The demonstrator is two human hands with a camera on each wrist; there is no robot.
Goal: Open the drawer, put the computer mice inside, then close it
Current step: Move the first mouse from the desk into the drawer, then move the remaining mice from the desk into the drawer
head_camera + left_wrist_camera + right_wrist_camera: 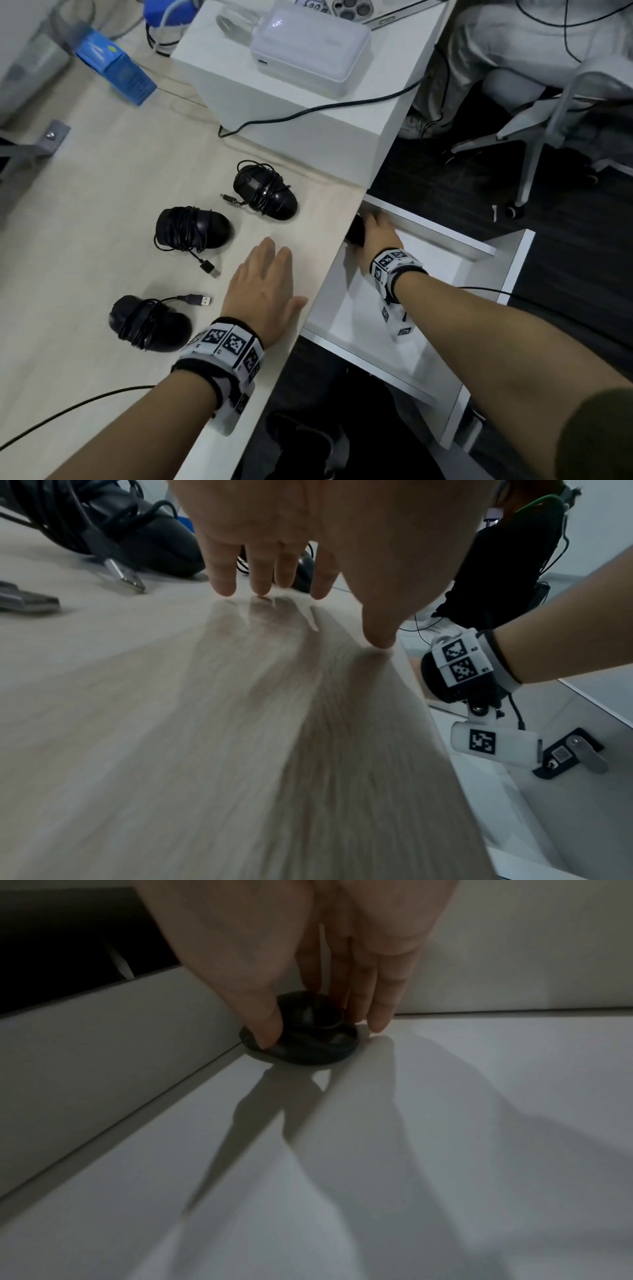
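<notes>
We are in the loading step: the white drawer (359, 318) stands pulled out beside the desk (85, 246), and our right hand (378, 233) sets a black wired mouse (301, 1039) into its far corner, against the side wall. Thumb and fingers curl round this mouse, pinching it as it touches the drawer floor. Our left hand (265, 287) lies flat on the desk edge, fingers straight, holding nothing. Three more cable-wrapped mice wait on the desk: the far mouse (265, 190), the middle mouse (193, 228) and the near mouse (149, 323). Next, we judge, the right hand must let go, then fetch the far mouse.
</notes>
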